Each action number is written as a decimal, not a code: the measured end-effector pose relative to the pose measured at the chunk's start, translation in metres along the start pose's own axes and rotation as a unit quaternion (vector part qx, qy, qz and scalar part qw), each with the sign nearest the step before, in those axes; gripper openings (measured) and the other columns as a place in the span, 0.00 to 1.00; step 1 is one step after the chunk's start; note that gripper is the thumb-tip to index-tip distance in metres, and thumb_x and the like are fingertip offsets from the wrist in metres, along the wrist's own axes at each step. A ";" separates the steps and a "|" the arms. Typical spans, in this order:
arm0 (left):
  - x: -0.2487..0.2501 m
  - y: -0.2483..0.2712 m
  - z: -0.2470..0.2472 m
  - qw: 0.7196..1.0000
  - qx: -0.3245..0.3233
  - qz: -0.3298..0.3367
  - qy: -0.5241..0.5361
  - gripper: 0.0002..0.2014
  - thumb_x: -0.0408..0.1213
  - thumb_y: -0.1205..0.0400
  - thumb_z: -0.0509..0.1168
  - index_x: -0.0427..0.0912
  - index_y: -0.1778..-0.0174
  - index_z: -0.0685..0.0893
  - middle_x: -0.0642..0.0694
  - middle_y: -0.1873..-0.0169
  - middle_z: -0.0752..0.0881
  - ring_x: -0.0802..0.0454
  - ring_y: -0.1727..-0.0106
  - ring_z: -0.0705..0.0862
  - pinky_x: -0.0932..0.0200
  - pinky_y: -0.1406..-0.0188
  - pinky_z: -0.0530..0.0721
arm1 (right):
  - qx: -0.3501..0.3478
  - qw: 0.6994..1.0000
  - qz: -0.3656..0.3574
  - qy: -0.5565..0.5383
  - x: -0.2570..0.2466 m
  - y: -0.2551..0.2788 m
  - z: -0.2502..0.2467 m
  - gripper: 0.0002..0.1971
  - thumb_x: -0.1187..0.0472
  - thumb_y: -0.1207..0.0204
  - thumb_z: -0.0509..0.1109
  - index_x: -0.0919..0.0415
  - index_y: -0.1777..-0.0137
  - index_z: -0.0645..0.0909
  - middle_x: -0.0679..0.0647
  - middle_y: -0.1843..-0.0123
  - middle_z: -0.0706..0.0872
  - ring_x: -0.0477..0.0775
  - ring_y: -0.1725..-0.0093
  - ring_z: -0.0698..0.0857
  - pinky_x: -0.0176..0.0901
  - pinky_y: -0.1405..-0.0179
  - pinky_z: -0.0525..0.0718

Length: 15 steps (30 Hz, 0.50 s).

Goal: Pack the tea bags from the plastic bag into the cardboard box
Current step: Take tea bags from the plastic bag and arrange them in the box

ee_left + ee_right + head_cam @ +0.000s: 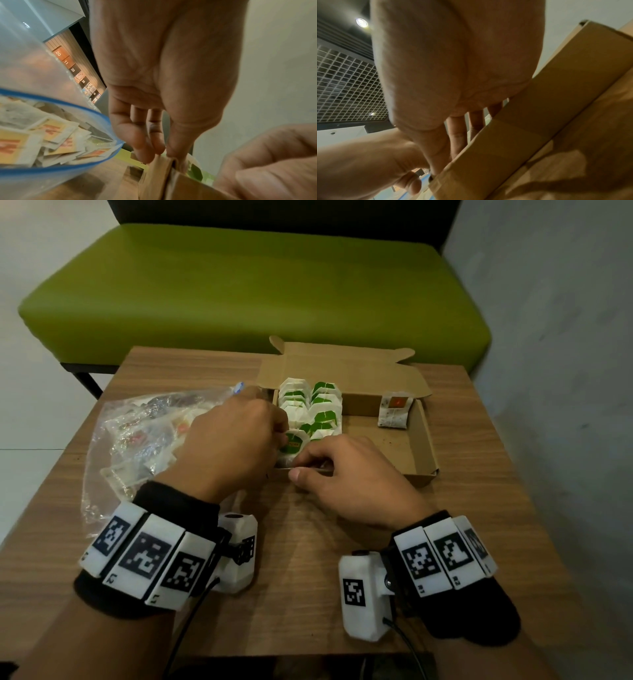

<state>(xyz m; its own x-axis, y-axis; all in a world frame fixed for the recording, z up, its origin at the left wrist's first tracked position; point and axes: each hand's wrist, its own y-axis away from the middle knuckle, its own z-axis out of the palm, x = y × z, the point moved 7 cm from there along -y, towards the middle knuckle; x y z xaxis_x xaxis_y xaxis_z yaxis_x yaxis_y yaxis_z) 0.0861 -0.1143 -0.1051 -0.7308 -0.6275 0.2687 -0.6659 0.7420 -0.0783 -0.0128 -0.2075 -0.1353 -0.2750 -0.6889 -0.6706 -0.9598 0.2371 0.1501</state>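
An open cardboard box (422, 440) lies on the wooden table (308, 549), with two rows of green-labelled tea bags (322, 405) packed along its left side. A red-labelled tea bag (395, 409) leans at the far right. My left hand (270, 436) is at the box's near-left corner and pinches the left wall (154, 180), fingers outside, thumb inside beside a green-labelled bag (291, 444). My right hand (308, 462) grips the near wall (522, 121), thumb outside, fingers curled over the rim. The clear plastic bag (137, 433), blue-rimmed (96, 112), holds several tea bags.
A green upholstered bench (257, 285) stands right behind the table. The box's lid (342, 368) lies folded back towards it. The right half of the box floor (376, 450) is bare cardboard. Grey walls close in on both sides.
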 end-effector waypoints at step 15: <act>-0.067 0.042 -0.061 0.989 0.082 -0.117 0.029 0.11 0.54 0.18 0.66 0.52 0.53 0.86 0.54 0.58 0.88 0.50 0.56 0.85 0.53 0.59 0.80 | 0.109 0.993 -0.041 -0.002 -0.053 0.003 -0.007 0.06 0.51 0.18 0.72 0.49 0.54 0.87 0.41 0.56 0.87 0.42 0.57 0.82 0.44 0.58 0.81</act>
<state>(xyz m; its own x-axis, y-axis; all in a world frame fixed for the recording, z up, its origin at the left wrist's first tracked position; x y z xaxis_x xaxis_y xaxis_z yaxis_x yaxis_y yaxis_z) 0.1162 -0.0263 -0.0681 -0.5478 -0.7586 0.3529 -0.8342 0.5275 -0.1609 -0.0014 -0.1750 -0.0945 -0.1954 -0.7095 -0.6771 -0.9443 0.3225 -0.0654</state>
